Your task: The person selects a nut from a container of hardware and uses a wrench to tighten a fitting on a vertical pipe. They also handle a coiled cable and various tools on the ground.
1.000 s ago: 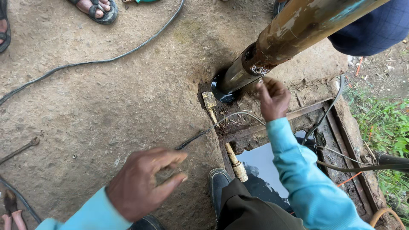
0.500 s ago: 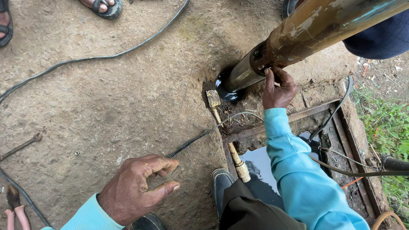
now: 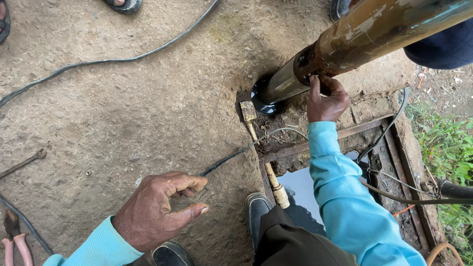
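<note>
Pipe (image 3: 374, 34): rusty brown, its steel lower section enters the black hole ring (image 3: 263, 101) in the ground.
Axis: slanted, from upper right down to lower left.
Change: right hand (image 3: 326, 101) has moved up from below onto the joint.
Right hand: fingers closed on the joint edge.
Left hand (image 3: 157, 209): half open, empty, beside the black cable (image 3: 231, 157).

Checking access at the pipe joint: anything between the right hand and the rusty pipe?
Nothing visible. The right hand is already on the rusty pipe, fingers at the collar where it meets the steel tube. The hammer lies on the ground below and left of it, clear of the contact.
</note>
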